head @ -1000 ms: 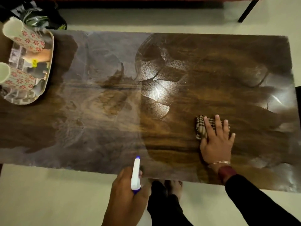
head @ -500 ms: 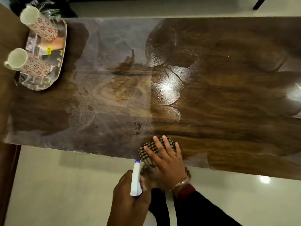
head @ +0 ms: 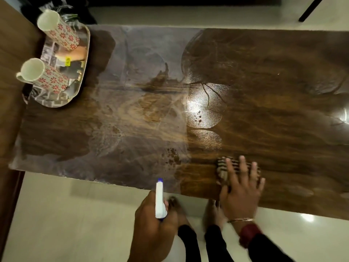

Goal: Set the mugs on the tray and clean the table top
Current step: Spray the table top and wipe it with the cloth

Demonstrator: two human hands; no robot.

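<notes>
Now wiping | right hand point(head: 241, 188), fingers spread, presses cloth point(head: 222, 167) flat | left hand point(head: 151, 227) grips spray bottle point(head: 160, 199) | advice: overlap strokes toward the hazy table top point(head: 117, 129) part

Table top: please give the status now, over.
Left hand grips spray bottle. Right hand flat on cloth, table top near edge. Mugs on tray. Dark specks mid-table.
</notes>
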